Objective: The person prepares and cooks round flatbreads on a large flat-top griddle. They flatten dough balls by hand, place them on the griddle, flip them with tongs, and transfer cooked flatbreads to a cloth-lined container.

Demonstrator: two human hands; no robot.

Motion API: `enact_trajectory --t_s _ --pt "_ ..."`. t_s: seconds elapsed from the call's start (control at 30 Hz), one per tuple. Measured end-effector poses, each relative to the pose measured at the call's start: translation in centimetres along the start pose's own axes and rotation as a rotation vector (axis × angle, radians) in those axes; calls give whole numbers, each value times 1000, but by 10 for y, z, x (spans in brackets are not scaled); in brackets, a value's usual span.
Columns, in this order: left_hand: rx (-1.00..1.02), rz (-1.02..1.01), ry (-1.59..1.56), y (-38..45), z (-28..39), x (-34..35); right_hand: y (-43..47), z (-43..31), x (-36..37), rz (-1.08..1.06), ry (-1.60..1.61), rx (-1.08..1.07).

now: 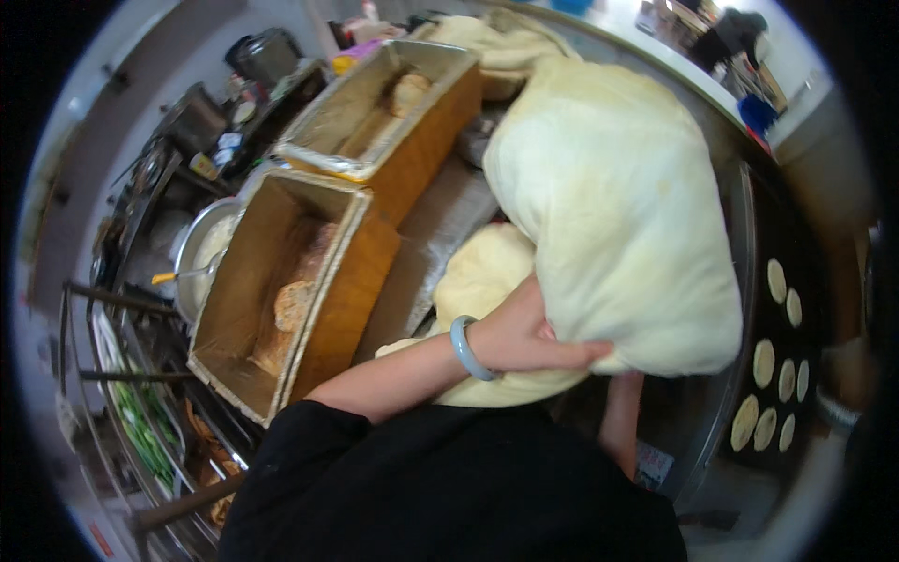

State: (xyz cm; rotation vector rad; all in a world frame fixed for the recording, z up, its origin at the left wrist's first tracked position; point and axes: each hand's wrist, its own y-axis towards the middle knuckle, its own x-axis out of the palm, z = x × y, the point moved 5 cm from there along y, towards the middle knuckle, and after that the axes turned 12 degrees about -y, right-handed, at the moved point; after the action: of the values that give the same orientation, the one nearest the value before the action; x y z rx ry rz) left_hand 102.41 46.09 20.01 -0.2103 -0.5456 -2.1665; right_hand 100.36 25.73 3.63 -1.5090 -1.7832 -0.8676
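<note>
A large, puffy cream bundle (625,204), which looks like a thick padded cloth, fills the space in front of me. My left hand (520,330), with a pale bangle at the wrist, grips its lower left edge, thumb stretched along the fabric. Of my right arm (621,421) only the forearm shows, running up beneath the bundle; the right hand itself is hidden there. More cream folds (484,274) lie below and to the left of my left hand, on or over a metal worktop (449,211).
Left stand two wooden boxes with foil-trimmed rims, a nearer one (337,309) and a farther one (428,154), holding round breads. A bowl (186,260) and a metal rack (126,376) with greens are beyond. Several flatbreads lie on a dark griddle (751,323) at right.
</note>
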Motion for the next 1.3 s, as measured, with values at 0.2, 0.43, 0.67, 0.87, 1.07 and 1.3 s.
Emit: enact_trajectory --t_s 0.2,0.43,0.67,0.87,1.07,1.3 --pt "-1054 199 -563 -35 -244 -23 -86 56 -175 786 -47 37" --pt "-1286 480 -393 -53 -405 -41 -107 115 -278 794 -17 269" --pt "-651 1003 -297 0 -467 -170 -19 125 -331 903 -52 253" --pt "-308 1188 661 31 -501 -309 -39 144 -365 1066 -266 566" --pt "-706 1103 1252 -3 -544 -503 -70 161 -358 1072 -292 710" --pt "-405 358 1579 79 -605 -448 -74 172 -359 1066 -254 847"
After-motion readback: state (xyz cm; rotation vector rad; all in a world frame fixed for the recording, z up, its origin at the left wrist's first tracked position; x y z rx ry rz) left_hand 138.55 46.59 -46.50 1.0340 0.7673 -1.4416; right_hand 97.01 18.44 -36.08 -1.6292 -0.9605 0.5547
